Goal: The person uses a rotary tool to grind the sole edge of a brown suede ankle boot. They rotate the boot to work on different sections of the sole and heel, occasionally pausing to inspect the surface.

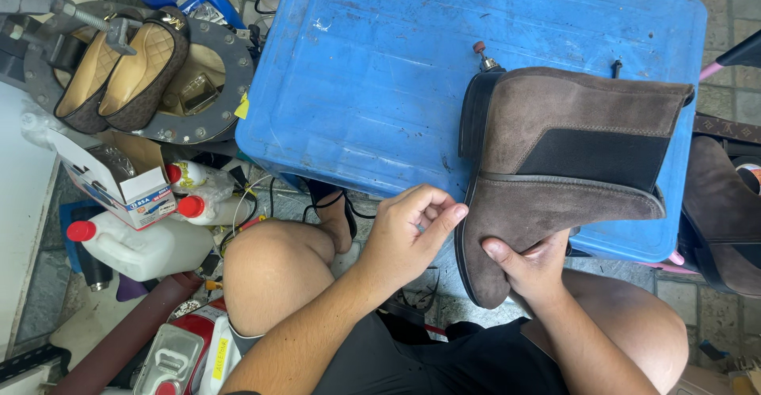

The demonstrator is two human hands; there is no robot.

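A brown suede ankle boot (pixel 555 165) with a black elastic side panel lies on its side across the near right part of a blue plastic lid (pixel 372 78). My right hand (pixel 531 264) grips the boot's toe end from below, thumb on the suede. My left hand (pixel 408 236) sits just left of the sole edge, fingers curled, index finger and thumb touching the sole near the toe. A small tool with a red knob (pixel 482 55) stands behind the boot's heel.
A second brown boot (pixel 725 220) lies at the right edge. To the left, two tan quilted flat shoes (pixel 123 70) rest on a round metal stand. White bottles with red caps (pixel 139 240), a small cardboard box (pixel 119 181) and cables crowd the floor.
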